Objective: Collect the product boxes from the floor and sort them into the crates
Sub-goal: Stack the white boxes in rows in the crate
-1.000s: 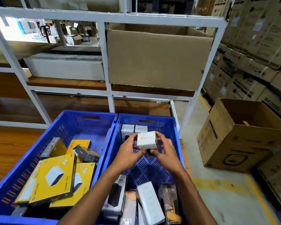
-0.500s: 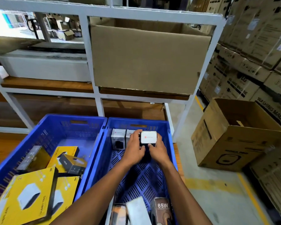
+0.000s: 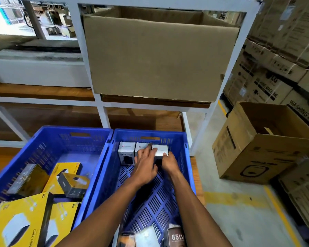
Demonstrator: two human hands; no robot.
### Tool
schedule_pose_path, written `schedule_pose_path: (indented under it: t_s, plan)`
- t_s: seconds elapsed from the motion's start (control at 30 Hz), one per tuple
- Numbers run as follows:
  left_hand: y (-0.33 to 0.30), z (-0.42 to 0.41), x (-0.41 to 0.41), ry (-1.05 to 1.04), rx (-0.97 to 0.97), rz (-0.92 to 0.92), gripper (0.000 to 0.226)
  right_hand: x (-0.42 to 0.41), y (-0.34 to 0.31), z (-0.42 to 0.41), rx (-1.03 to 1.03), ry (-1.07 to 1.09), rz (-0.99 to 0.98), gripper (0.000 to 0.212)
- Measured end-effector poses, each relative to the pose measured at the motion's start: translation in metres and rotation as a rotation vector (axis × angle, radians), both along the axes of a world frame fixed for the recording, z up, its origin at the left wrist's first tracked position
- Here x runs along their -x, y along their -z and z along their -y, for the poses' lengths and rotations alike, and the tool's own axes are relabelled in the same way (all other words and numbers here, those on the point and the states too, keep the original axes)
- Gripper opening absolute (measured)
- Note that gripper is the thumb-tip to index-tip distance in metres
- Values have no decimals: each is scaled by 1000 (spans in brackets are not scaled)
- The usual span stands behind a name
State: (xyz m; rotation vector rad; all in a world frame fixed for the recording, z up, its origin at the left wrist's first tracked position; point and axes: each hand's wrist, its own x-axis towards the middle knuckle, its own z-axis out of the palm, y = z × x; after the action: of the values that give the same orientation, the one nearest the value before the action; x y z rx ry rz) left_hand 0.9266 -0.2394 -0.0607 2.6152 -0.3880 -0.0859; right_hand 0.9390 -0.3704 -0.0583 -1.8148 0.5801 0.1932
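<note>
Both hands reach into the right-hand blue crate [image 3: 184, 157], a moulded plastic bin with a slotted lattice floor and ribbed walls. The left hand [image 3: 145, 164] and right hand [image 3: 169, 162] each curl a grip round a small white cardboard box [image 3: 160, 150], a smooth cube set at the crate's far wall. It stands just beside two matching white boxes [image 3: 126, 148] in a row along that wall. At the crate's near edge lie a glossy box marked 65W [image 3: 176, 237] and a pale flat pack [image 3: 146, 236]. The left blue crate [image 3: 48, 145] holds flat yellow cartons [image 3: 20, 223] and dark oblong boxes [image 3: 73, 186]. Beyond, a white metal shelf frame [image 3: 98, 106] carries a large plain corrugated carton [image 3: 159, 57].
</note>
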Motion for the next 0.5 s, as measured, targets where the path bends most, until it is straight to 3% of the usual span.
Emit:
schedule_pose_path:
  t_s: [0.17,0.23,0.4,0.5]
  plan:
    - [3,2,2,3,-222,-3,86,-6,18,0,-202,88,-32,32]
    - [1,3,3,8,-240,-10,88,-21,52,8,-228,104,-20,50]
    - [-2,-5,13,52,-158,-53,86,-53,117,26,-261,131,-19,68]
    - [-3,-16,28,69,-35,-56,84,-38,82,19,-237,121,-52,78]
